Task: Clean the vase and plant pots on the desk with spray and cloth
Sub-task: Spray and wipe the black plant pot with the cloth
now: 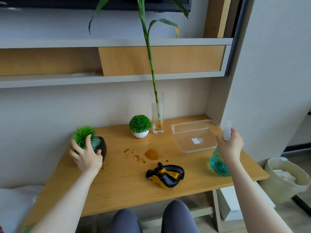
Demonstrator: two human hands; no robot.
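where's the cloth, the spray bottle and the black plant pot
cloth (165, 176): head view, middle of the crumpled black and yellow bundle on the desk
spray bottle (218, 163): head view, teal lower body below the right hand
black plant pot (101, 146): head view, dark side wall beside the left hand

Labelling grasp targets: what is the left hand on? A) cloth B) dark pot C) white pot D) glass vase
B: the left hand grips the dark pot with the spiky green plant, at the desk's left edge, while the right hand holds the spray bottle.
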